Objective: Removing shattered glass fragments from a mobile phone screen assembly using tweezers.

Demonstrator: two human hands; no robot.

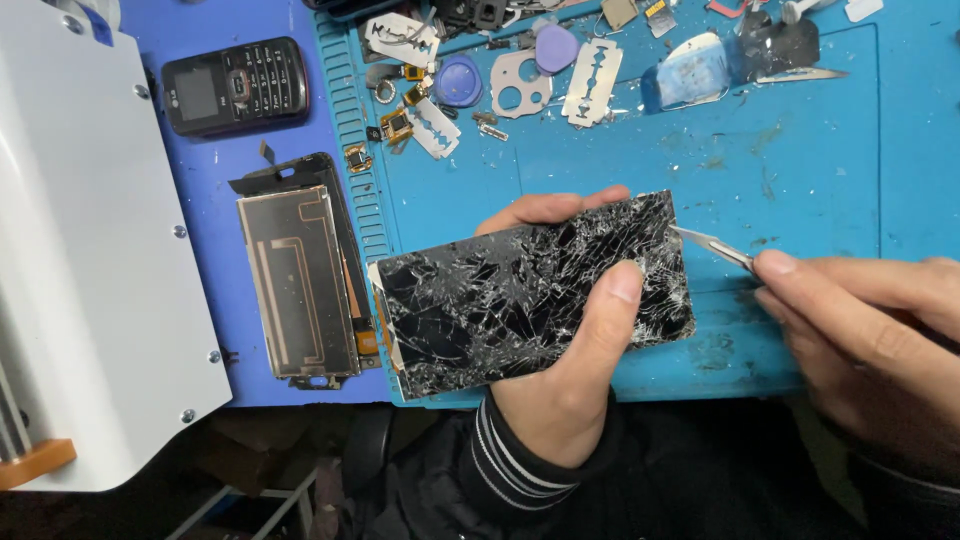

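White machine fills the left edge. Blue mat covers the bench, ribbed strip down its left side. Shattered screen is held above the mat's near edge, glass up, tilted. Left hand grips it: thumb across the front, fingers curled behind the top edge. Right hand pinches a blade, tip touching the screen's upper right corner. Display panel lies left of the mat, keypad phone above it. Razor blades and small parts sit at the mat's far edge.
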